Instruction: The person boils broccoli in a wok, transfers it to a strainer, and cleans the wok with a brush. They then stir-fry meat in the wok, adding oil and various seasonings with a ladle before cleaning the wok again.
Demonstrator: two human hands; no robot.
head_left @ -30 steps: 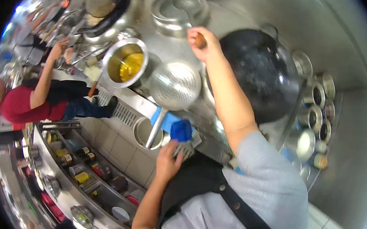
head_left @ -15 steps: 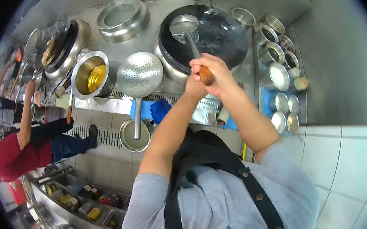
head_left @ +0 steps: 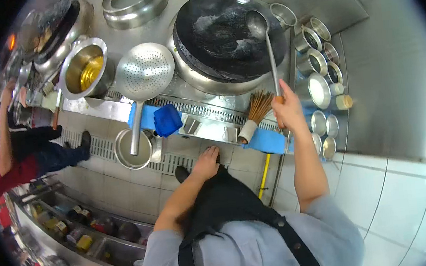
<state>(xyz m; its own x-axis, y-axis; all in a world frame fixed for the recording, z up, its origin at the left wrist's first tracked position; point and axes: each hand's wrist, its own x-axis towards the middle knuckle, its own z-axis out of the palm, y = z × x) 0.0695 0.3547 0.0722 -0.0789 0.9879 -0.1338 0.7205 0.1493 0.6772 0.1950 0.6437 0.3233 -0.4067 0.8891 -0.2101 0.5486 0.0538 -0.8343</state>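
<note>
My right hand [head_left: 288, 109] grips the wooden handle of a metal ladle [head_left: 258, 25], whose bowl rests at the right side of the black wok [head_left: 220, 50]. White foamy patches show on the wok's dark surface. My left hand [head_left: 206, 163] hangs low near the black apron, its fingers partly spread, holding nothing. Above it on the stove edge lie a folded blue cloth [head_left: 167, 120] and a bamboo brush [head_left: 259, 109] with a pale wrapped handle.
A perforated strainer [head_left: 145, 70] and a pot of yellow oil [head_left: 84, 71] stand left of the wok. Several metal containers [head_left: 318, 91] line the right side. A co-worker's arm [head_left: 4, 137] is at the far left.
My left hand has let go of the ladle and dropped toward the apron. My right hand has moved right, and the ladle bowl has come down to the wok's right side. The view has shifted.
</note>
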